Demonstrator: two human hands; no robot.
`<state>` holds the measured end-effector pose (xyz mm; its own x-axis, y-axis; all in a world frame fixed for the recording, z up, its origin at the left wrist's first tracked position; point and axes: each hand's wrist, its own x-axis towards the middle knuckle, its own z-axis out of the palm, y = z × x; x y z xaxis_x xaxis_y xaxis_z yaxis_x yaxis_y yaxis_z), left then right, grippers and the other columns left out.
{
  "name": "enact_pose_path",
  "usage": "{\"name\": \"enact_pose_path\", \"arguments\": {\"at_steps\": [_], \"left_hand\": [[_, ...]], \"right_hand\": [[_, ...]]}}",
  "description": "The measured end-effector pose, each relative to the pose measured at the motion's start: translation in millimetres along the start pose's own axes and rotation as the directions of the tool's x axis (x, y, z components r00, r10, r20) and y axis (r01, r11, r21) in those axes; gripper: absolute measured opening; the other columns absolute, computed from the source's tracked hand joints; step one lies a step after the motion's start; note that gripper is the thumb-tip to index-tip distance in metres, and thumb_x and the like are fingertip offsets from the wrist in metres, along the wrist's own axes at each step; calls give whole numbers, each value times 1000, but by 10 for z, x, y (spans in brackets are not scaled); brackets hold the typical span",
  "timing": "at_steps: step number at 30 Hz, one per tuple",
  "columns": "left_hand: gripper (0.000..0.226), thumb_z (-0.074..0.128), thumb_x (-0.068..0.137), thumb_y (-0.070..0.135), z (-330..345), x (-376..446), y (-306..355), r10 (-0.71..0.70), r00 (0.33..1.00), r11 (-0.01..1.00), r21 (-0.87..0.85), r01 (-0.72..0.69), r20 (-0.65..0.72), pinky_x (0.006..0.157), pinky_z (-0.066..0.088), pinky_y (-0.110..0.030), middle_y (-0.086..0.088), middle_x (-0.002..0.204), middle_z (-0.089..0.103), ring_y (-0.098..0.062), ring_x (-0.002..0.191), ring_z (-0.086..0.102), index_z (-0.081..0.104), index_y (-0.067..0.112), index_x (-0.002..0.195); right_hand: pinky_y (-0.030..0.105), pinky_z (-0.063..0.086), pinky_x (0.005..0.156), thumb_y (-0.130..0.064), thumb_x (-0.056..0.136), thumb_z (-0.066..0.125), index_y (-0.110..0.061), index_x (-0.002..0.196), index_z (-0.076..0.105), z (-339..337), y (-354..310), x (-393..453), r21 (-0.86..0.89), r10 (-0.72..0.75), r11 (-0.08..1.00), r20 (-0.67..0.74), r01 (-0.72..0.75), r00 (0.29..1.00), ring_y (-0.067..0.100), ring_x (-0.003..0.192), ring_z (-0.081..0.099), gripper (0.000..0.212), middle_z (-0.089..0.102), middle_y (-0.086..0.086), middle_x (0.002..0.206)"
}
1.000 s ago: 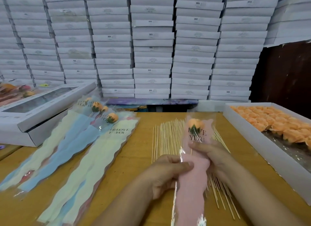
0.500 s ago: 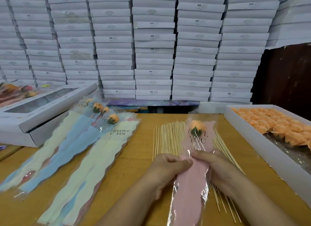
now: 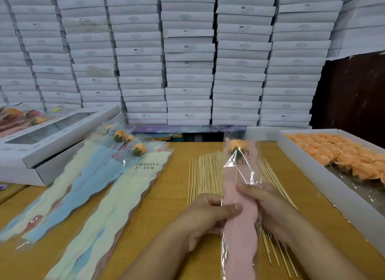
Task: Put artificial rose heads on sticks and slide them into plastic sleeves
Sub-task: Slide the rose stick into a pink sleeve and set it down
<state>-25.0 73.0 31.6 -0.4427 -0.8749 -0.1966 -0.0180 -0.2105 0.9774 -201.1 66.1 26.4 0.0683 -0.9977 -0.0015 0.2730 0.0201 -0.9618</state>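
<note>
A pink plastic sleeve printed "I LOVE YOU" stands almost upright over the table's middle. Inside its clear top sits an orange rose head on a thin stick. My left hand grips the sleeve from the left, thumb across its front. My right hand grips it from the right, fingers curled round its edge. Loose wooden sticks lie fanned on the table behind the sleeve.
An open white box of orange rose heads lies at the right. Finished sleeved roses and stacked sleeves lie at the left, beside a windowed white box. White boxes are piled high behind the wooden table.
The sleeve has tilted slightly and the rose sits a little higher in its clear top. Both hands keep their grip, shifted slightly along the sleeve.
</note>
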Motion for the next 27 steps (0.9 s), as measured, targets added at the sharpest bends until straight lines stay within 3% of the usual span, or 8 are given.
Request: {"name": "enact_pose_path", "arguments": {"at_steps": [3,6,8,11,13,17,21,27], "left_hand": [[22,81,83,24,4,1,-6,21,1000,1000,-22,-21,-10,78,60,-34,-19,104,75,-23,88,69,78,6,96],[23,81,83,25,-3,3,-8,19,1000,999,-26,-19,-11,77,60,-32,-19,106,75,-21,87,70,78,7,98],[26,79,86,23,-6,5,-6,-1,1000,1000,-19,2,22,76,62,-31,-14,105,76,-21,89,70,76,4,102],[5,78,86,18,-12,-13,6,-32,997,999,17,30,74,59,57,-23,-5,86,75,-11,72,67,79,13,87],[3,77,87,15,-14,-16,-4,-41,995,998,56,36,95,58,56,-22,-3,81,74,-9,66,67,78,14,85],[17,78,86,16,-18,15,-20,28,999,999,43,-29,30,64,57,-25,-12,87,68,-16,70,60,76,2,96],[3,76,88,17,-24,1,-11,61,998,997,46,-60,-6,75,59,-36,-10,91,74,-23,82,66,79,16,87],[9,78,85,10,-30,-13,-33,-17,1000,996,92,18,-7,54,56,-24,-7,87,72,-14,73,68,73,12,92]], "right_hand": [[44,60,75,-21,71,79,-3,109,71,14,33,-11,-40,12,999,16,-12,1000,39,91,73,42,74,23,100],[38,60,67,-18,73,77,-10,95,77,25,32,-18,-34,-27,999,4,27,1000,36,86,74,23,75,21,96],[36,60,64,-13,82,73,-12,95,78,10,21,-4,1,-56,998,-55,57,997,33,85,75,14,76,18,96],[37,57,70,-10,87,70,-8,102,74,-50,10,51,46,-79,995,-207,91,975,30,83,74,15,77,16,95],[39,55,75,-11,86,71,-9,102,73,-76,-5,72,65,-85,992,-256,105,963,27,82,73,15,77,14,94],[34,58,65,-11,86,70,-7,108,71,-57,9,51,24,-66,997,-127,69,990,27,82,74,22,76,15,96],[35,58,64,-8,86,70,-9,98,75,-10,69,33,-35,-53,998,-78,51,995,31,84,74,13,76,17,93],[40,56,77,-13,83,73,-8,100,73,-78,58,89,4,-85,996,-177,87,981,30,87,74,17,77,15,96]]}}
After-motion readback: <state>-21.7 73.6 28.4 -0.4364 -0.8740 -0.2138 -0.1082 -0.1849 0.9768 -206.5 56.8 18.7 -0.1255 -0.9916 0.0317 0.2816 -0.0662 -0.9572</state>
